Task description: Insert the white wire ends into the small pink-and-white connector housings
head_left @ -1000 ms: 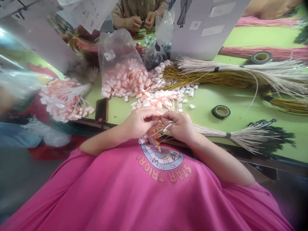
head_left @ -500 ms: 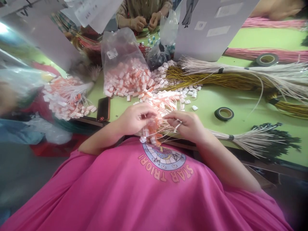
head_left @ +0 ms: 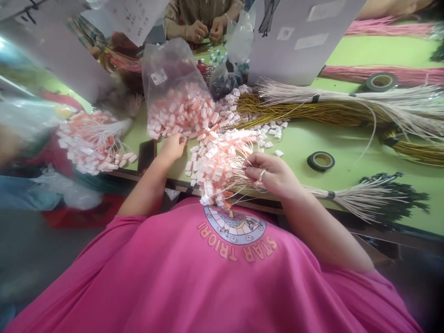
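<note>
My left hand (head_left: 173, 147) is at the near edge of the heap of white and orange plastic connectors (head_left: 182, 115), just below a clear plastic bag. Its fingers are drawn together, and whatever lies between them is too small to make out. My right hand (head_left: 270, 175), with a ring on one finger, has thumb and fingers pinched on a thin white wire (head_left: 239, 169). This wire belongs to a bundle whose connector-tipped ends (head_left: 215, 171) spread over the table's front edge, between my hands.
A phone (head_left: 147, 155) lies left of my left hand, near another connector bundle (head_left: 93, 143). Black tape rolls (head_left: 321, 161), white wires (head_left: 347, 97) and yellow wires (head_left: 312, 113) lie to the right. Across the table are a co-worker's hands (head_left: 206, 31) and an upright panel (head_left: 298, 41).
My left hand has left the connector-tipped wires in front of me and moved left and away, to the heap by the bag. My right hand stays near the wires, shifted slightly right.
</note>
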